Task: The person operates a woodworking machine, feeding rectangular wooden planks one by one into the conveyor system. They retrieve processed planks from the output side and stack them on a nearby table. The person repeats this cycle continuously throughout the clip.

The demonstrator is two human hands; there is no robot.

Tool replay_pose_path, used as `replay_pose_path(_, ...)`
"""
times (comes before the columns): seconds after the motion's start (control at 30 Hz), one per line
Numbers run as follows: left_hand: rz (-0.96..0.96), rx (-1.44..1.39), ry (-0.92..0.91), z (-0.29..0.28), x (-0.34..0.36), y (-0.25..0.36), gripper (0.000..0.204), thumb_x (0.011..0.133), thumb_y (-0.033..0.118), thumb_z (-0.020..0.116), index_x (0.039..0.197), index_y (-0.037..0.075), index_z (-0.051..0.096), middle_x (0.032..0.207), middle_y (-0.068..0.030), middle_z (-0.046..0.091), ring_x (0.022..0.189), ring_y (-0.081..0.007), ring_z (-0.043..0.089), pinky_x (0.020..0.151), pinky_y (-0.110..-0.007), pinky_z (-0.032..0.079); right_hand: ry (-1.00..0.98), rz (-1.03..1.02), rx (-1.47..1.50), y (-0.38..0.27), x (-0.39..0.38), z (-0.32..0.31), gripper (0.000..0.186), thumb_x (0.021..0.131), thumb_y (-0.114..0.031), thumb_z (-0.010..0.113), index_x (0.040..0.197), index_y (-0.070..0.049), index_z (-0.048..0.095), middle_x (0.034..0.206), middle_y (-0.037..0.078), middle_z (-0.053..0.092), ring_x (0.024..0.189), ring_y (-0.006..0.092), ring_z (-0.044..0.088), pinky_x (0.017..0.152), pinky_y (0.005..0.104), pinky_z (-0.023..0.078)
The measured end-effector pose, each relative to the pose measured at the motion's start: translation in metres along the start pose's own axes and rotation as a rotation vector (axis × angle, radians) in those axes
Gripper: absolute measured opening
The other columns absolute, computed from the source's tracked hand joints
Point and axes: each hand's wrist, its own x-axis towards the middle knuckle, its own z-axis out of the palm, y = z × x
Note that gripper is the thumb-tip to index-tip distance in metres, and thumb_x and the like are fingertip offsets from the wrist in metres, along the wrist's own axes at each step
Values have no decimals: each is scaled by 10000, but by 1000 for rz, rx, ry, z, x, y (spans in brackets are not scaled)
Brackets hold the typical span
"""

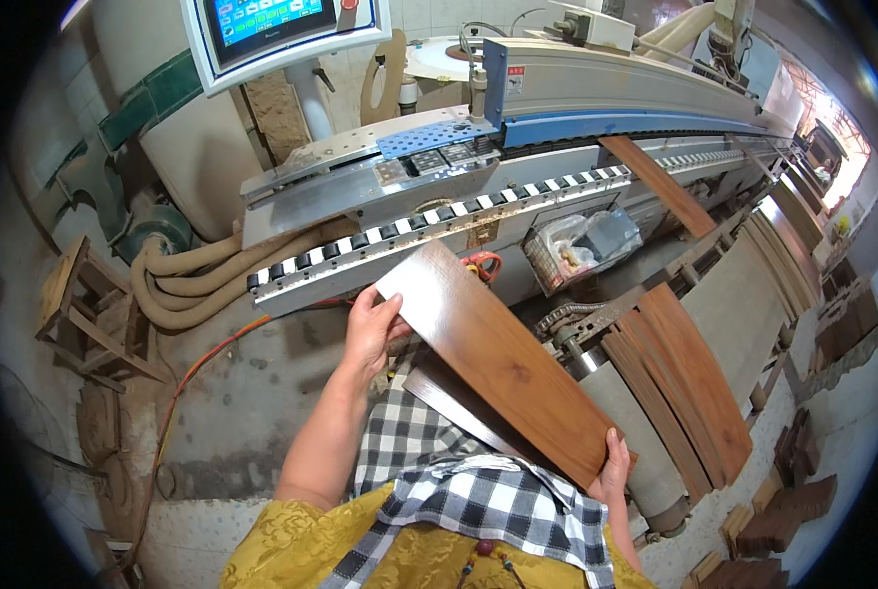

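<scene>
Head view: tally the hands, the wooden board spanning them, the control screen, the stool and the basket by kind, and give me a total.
Hands: 2, left hand and right hand
Wooden board spanning them: 1
Control screen: 1
Stool: 1
Basket: 1
Total: 6

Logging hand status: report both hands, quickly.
Left hand: holding the upper brown board near its far end.
Right hand: holding that board's near end.

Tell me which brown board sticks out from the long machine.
The lone board jutting out below the blue beam. The held board is in the left hand and right hand; the stacked boards lie together in layers.
</scene>
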Motion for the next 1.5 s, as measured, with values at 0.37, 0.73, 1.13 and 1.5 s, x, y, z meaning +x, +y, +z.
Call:
replay_pose_path(0.37, -153, -57, -173, 62, -10, -30, 310, 896, 127, 548, 1166, 28, 431, 1070, -68, 567, 896, -138, 595, 732, -285, 527, -496, 0, 77, 6, 14, 91, 297, 953, -227, 444, 1182, -37, 447, 1076, 112, 576, 910, 205, 592, 783, 342, 502)
replay_pose_path(0.73, 106, 68, -88, 37, -32, -1, 820, 917, 82, 499, 1420, 104, -149, 1078, -195, 595, 894, -177, 612, 772, -292, 496, -685, -17, -450, 6, 32, 164, 353, 938, -314, 475, 993, 22, 570, 851, 136, 642, 725, 158, 590, 713, 280, 469)
replay_pose_path(1.13, 163, 60, 2, 24, -9, 4, 642, 915, 149, 521, 1445, 115, 158, 919, 24, 608, 560, 9, 443, 437, -157, 312, 313, -747, -1183, -49, 34, -42, 347, 868, -112, 517, 1197, -2, 522, 1175, 148, 528, 1040, 238, 526, 868, 328, 422)
replay_pose_path(1.5, 65, 75, -38, 24, -10, 15, 585, 936, 150, 475, 1444, 163, 187, 886, 52, 571, 539, -5, 372, 461, -160, 302, 499, -201, -496, -28, 18, -167, 432, 865, -309, 593, 1206, -69, 483, 945, 36, 569, 600, 106, 568, 456, 213, 440)
